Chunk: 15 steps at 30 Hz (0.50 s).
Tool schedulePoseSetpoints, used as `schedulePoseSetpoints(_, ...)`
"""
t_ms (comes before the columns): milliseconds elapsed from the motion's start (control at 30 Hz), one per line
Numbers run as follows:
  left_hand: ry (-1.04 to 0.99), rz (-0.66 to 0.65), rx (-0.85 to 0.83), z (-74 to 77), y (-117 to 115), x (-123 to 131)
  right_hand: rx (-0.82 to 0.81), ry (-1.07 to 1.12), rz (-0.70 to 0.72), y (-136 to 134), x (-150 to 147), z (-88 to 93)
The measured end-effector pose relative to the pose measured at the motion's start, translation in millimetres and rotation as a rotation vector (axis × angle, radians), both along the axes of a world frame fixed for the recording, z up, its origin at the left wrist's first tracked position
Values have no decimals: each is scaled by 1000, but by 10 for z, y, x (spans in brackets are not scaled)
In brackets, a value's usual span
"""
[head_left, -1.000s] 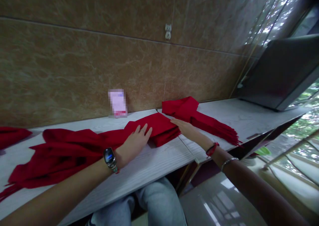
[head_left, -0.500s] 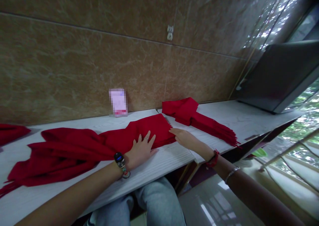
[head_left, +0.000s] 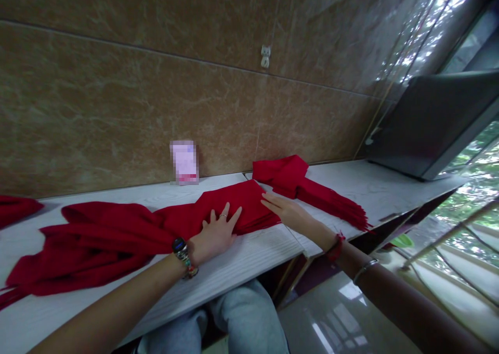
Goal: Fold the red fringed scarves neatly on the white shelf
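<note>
A long red scarf [head_left: 117,229] lies across the white table, bunched at the left and flattened towards its right end. My left hand [head_left: 216,233] rests on the flat part with fingers spread. At the scarf's right edge is my right hand [head_left: 286,212], its fingers stretched out and lying on the cloth. Past that edge, a second red scarf [head_left: 300,180] lies folded over itself, with its fringe pointing right. Part of another red cloth [head_left: 17,210] shows at the far left, cut off by the picture's edge.
A blurred pink card-like item [head_left: 185,161] stands against the brown tiled wall [head_left: 117,109]. On the right end of the white table [head_left: 343,174] is a large dark box-shaped thing [head_left: 421,125]. A small white cat-shaped hook [head_left: 265,56] is fixed to the wall. Window bars are at right.
My right hand's fingers have straightened and shifted slightly left over the scarf's edge. My left hand has slid a little left, still spread on the cloth.
</note>
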<state>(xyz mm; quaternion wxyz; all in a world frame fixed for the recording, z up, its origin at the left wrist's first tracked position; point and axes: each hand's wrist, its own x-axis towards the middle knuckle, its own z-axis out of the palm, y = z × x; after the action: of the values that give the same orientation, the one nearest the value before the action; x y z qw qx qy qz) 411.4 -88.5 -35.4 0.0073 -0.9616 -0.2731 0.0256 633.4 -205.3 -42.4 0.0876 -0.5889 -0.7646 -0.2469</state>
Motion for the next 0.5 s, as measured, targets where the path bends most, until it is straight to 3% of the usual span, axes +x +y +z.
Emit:
schedulePoseSetpoints(233,112,64,-86,137,-113,-16,-162,141,-93,-59,7,-248)
schedulePoseSetpoints(400,44,-28,-115,305,-7,139,-282,343,-53,7,23,52)
schedulePoseSetpoints(500,-63,6,-59,332,134,331,-227,474,-134,263,63,299)
